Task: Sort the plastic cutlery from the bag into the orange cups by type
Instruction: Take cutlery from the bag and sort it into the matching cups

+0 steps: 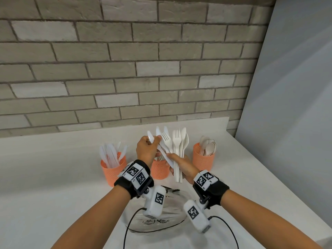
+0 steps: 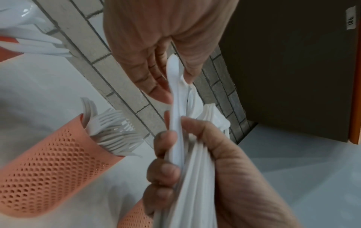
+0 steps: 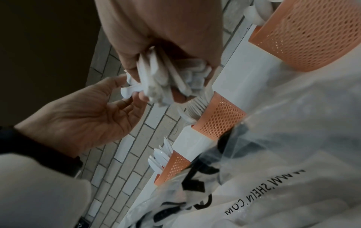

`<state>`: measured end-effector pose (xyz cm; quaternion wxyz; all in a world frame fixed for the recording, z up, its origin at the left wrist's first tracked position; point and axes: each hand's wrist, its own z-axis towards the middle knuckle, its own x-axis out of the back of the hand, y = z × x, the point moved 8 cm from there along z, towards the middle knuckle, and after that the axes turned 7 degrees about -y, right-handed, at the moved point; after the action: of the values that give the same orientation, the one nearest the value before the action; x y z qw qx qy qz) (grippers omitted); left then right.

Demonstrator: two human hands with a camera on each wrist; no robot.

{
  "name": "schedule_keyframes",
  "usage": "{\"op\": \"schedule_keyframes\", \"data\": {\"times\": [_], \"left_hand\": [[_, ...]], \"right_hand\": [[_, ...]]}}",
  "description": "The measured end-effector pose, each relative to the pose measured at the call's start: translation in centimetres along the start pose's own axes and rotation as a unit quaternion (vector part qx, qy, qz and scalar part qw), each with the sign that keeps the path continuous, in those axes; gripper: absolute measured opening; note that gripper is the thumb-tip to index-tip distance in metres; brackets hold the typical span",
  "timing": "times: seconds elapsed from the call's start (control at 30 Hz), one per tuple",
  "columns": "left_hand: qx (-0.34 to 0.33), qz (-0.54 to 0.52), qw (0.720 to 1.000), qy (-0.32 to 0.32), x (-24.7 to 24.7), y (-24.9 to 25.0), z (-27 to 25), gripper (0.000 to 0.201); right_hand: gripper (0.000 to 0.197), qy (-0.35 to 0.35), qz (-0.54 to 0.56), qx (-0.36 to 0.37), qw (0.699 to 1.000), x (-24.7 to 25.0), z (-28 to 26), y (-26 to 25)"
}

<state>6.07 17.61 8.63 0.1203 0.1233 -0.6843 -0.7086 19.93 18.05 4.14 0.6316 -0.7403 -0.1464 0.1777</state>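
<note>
Head view: right hand point(image 1: 181, 168) clenched round the bundle point(image 1: 177, 150), handles down, heads up, over the middle cup point(image 1: 159, 169). Left hand point(image 1: 146, 148) pinching a knife point(image 1: 164, 153), slanting up-left out of the bundle, toward the knife cup point(image 1: 112, 170).

Left wrist: knife handle point(image 2: 174, 123) running straight into the right fingers point(image 2: 163, 168).

Right wrist: bundle ends point(image 3: 164, 86) gripped; bag point(image 3: 273, 169) lying nearest the camera.

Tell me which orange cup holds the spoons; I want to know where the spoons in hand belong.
The rightmost orange cup, right of the right hand: rounded spoon bowls stick out of it. The leftmost cup holds knives; the middle cup holds forks.
</note>
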Motion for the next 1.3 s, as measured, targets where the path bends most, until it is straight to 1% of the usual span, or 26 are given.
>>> {"op": "schedule_keyframes", "data": {"times": [0.13, 0.23, 0.33, 0.43, 0.5, 0.57, 0.63, 0.7, 0.77, 0.87, 0.93, 1.0, 1.07, 1.13, 1.17, 1.23, 1.3], "left_hand": [[-0.011, 0.024, 1.0, 0.01, 0.1, 0.1, -0.4, 0.014], [-0.018, 0.046, 0.999, 0.014, 0.0, 0.3, -0.3, 0.017], [-0.018, 0.052, 0.998, 0.025, 0.1, 0.4, -0.5, 0.018], [-0.008, 0.05, 0.998, 0.035, 0.3, 0.0, -0.7, 0.012], [0.006, 0.04, 0.999, 0.023, 0.1, -0.5, -0.8, 0.014], [0.015, 0.029, 0.999, -0.007, -0.5, -1.0, -0.9, 0.019], [0.006, 0.038, 0.999, -0.032, -1.0, -1.0, -1.3, 0.019], [-0.008, 0.058, 0.998, -0.04, -1.1, -1.0, -1.5, 0.017], [-0.007, 0.063, 0.998, -0.03, -0.8, -1.1, -1.4, 0.02], [0.005, 0.04, 0.999, -0.013, -0.1, -1.1, -1.2, 0.022], [0.0, 0.017, 1.0, 0.014, 0.7, -0.5, -0.9, 0.027], [-0.007, -0.016, 0.999, 0.047, 1.7, 0.3, -0.6, 0.033], [-0.006, -0.072, 0.995, 0.062, 2.3, 1.1, -0.2, 0.035], [-0.001, -0.12, 0.991, 0.062, 2.5, 1.6, -0.2, 0.033], [-0.001, -0.122, 0.991, 0.06, 2.6, 1.8, -0.2, 0.031], [-0.001, -0.092, 0.995, 0.047, 2.4, 1.9, -0.2, 0.023], [0.007, -0.06, 0.998, 0.022, 1.8, 1.8, -0.3, 0.01]], "right_hand": [[0.013, 0.001, 0.005, 0.019, 1.0, -0.1, -0.3, -0.6], [0.017, 0.006, 0.017, 0.018, 1.0, 0.0, -0.4, -0.3], [0.023, 0.023, 0.026, -0.007, 0.999, 0.0, -0.2, 0.4], [0.024, 0.033, 0.012, -0.029, 0.999, 0.2, -0.2, 0.7], [0.022, 0.033, -0.005, -0.02, 0.999, 0.2, -0.2, 0.5], [0.019, 0.033, -0.008, -0.012, 0.999, 0.0, -0.2, 0.2], [0.019, 0.027, 0.013, -0.003, 1.0, -0.2, -0.2, 0.1], [0.022, 0.02, 0.033, 0.002, 0.999, -0.3, -0.2, 0.0], [0.024, 0.014, 0.046, -0.003, 0.999, -0.5, -0.2, 0.0], [0.017, 0.009, 0.064, -0.02, 0.998, -0.3, -0.3, 0.4], [0.022, -0.001, 0.074, -0.033, 0.997, -0.3, -0.2, 0.8], [0.021, -0.015, 0.078, -0.043, 0.996, -0.3, -0.3, 1.0], [0.017, -0.029, 0.083, -0.047, 0.995, -0.5, -0.5, 1.1], [0.016, -0.041, 0.09, -0.052, 0.994, -0.7, -0.6, 1.2], [0.017, -0.049, 0.095, -0.054, 0.993, -0.8, -0.6, 1.3], [0.025, -0.068, 0.097, -0.057, 0.991, -1.1, -0.6, 1.3], [0.034, -0.082, 0.092, -0.058, 0.991, -1.3, -0.6, 1.3]]}}
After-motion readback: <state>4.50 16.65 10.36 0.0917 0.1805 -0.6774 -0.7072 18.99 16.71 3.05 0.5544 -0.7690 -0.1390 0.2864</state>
